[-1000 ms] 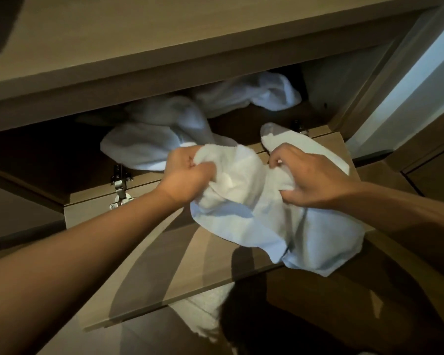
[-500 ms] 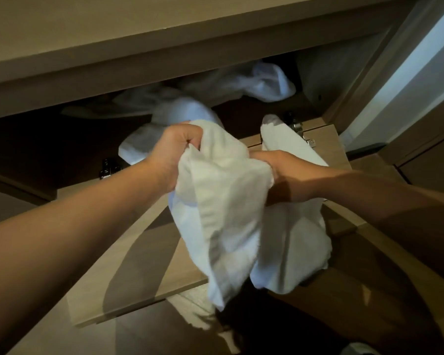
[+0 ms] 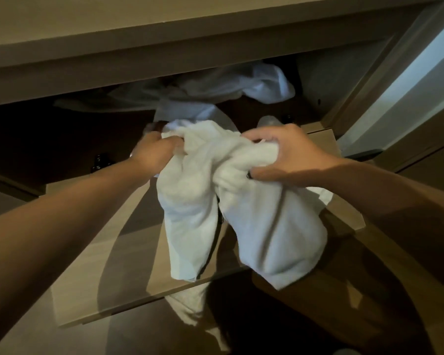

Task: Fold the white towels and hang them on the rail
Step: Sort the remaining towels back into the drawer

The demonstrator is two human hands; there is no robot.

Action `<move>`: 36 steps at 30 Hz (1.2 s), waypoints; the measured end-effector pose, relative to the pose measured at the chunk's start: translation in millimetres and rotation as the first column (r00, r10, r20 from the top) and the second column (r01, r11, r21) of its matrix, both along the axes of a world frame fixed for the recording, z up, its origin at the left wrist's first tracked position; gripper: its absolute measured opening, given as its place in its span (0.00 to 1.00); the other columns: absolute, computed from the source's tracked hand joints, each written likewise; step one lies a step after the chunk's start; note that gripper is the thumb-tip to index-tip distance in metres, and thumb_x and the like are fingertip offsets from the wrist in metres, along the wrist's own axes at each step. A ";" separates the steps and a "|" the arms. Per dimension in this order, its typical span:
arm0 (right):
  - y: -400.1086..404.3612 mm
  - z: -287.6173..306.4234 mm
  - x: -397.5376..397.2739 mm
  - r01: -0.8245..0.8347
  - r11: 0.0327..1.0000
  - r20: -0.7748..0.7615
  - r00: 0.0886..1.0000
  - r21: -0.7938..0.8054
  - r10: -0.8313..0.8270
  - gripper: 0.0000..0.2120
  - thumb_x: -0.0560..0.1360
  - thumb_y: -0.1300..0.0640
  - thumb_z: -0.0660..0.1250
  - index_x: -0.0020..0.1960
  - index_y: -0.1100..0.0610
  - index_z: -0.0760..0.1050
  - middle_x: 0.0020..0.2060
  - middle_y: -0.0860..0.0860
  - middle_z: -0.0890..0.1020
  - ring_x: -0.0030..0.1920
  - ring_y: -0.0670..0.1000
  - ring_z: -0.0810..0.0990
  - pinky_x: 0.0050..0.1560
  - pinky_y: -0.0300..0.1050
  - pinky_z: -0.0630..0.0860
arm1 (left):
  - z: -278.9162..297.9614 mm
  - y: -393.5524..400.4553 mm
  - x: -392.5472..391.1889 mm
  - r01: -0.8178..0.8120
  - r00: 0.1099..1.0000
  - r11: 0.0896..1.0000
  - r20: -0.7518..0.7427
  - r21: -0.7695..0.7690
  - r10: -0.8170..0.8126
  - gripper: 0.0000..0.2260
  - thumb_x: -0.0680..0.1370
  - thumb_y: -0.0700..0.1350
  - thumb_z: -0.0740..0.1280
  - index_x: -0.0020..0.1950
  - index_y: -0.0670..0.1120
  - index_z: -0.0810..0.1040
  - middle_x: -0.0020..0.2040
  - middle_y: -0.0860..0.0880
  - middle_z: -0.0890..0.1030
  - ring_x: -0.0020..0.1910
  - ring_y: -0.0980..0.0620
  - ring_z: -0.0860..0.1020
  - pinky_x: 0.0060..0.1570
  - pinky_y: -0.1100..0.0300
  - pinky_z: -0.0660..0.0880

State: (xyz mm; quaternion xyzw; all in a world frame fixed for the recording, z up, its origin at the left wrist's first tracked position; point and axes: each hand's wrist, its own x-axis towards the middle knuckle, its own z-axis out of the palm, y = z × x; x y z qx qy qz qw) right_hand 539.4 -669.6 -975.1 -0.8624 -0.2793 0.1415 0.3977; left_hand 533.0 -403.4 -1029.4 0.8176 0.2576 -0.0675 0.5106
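Above the open cabinet flap (image 3: 128, 252), both hands' fingers (image 3: 260, 135) bunched tight around white towel (image 3: 254, 213)

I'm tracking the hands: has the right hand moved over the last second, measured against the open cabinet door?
Yes. The right hand, gripping the white towel, has shifted back toward the cabinet door's hinged edge, away from its near edge.

You had an open wooden cabinet (image 3: 315, 80) before you, its inside dark. Its flap door (image 3: 105, 265) was swung down flat toward you, pale wood grain facing up with shadows across it. A black hinge (image 3: 99, 162) sat at the door's back left edge. A beige ledge (image 3: 139, 24) ran above the opening. To the right stood a pale door frame (image 3: 405, 80).
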 end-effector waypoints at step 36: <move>-1.9 -108.9 -21.9 0.415 0.797 0.063 0.899 -0.439 -0.433 0.42 0.64 0.42 0.71 0.74 0.47 0.60 0.64 0.55 0.68 0.64 0.60 0.67 0.62 0.49 0.67 | -66.1 -20.5 -30.2 0.471 0.698 0.629 0.175 0.618 -0.694 0.39 0.68 0.49 0.80 0.74 0.42 0.68 0.60 0.38 0.73 0.59 0.38 0.72 0.56 0.45 0.73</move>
